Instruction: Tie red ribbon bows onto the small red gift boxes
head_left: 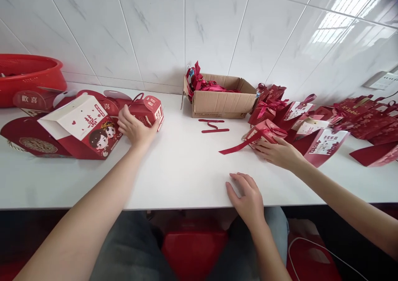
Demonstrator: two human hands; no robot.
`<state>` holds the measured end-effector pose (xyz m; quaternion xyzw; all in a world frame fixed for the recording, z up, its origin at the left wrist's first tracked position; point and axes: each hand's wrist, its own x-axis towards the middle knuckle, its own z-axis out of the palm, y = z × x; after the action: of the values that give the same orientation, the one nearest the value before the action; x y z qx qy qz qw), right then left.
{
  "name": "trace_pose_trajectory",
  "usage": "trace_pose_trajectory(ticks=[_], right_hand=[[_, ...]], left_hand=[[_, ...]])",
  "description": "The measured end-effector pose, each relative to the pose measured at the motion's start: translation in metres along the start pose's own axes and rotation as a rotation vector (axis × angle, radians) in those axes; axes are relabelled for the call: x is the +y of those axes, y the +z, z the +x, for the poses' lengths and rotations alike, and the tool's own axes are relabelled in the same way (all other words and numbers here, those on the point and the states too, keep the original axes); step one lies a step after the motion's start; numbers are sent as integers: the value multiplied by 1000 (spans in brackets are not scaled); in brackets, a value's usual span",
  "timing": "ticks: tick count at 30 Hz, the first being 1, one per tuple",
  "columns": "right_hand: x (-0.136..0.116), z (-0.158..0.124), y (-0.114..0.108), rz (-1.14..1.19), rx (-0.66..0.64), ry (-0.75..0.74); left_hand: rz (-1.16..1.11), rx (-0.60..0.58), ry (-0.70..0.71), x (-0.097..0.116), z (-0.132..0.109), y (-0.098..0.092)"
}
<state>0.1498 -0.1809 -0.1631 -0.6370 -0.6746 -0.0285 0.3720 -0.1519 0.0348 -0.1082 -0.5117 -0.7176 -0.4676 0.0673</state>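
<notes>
My left hand (135, 125) is around the near side of a small red gift box (149, 106) with a rope handle, thumb on its right and fingers to its left. Left of that hand stands a larger red and white gift box (85, 125) with two cartoon figures printed on it. My right hand (248, 198) is over the table's front edge, fingers loosely spread, holding nothing. Beyond it, another person's hand (276, 151) touches a small red box (264, 131) with a ribbon trailing from it.
An open cardboard box (224, 103) full of red ribbons stands against the tiled wall. Red ribbon pieces (215, 130) lie in front of it. Several red gift bags (326, 144) crowd the right side. A red plastic basin (34, 75) is at the far left.
</notes>
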Motion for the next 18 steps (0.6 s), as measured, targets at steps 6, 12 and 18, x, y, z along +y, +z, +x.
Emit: trace_pose_trajectory(ticks=[6, 12, 18], right_hand=[[-1, 0, 1, -92, -45, -54], [0, -1, -1, -79, -12, -66], [-17, 28, -10, 59, -154, -100]], left_hand=[[-219, -82, 190, -9, -3, -4], [-506, -407, 479, -6, -18, -2], [-667, -693, 609, 15, -43, 0]])
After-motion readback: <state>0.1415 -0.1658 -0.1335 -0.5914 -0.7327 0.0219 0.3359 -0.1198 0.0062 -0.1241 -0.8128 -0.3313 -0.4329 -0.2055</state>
